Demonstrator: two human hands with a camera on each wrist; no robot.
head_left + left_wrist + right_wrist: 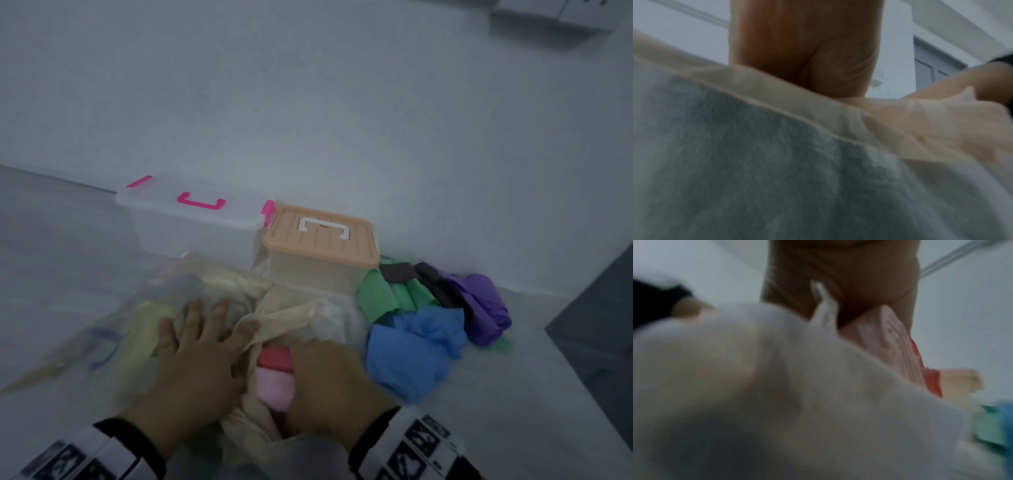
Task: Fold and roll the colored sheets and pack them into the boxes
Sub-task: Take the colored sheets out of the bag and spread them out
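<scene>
A thin translucent beige sheet point(294, 318) lies crumpled on the pale floor in front of me. My left hand point(195, 346) rests flat on it with fingers spread. My right hand point(329, 377) curls round a rolled pink and red bundle point(275, 377) at the sheet's near edge; its fingertips are hidden. The right wrist view shows the palm point(849, 272) against that bundle point(892, 344). Behind stand a clear box with pink clasps point(191, 219) and a box with an orange lid point(322, 236), both closed.
To the right lie loose green point(383, 294), blue point(411, 349), purple point(486, 308) and black point(428, 277) sheets in a heap. A white wall rises just behind the boxes. A dark grey panel point(596, 329) stands at the far right.
</scene>
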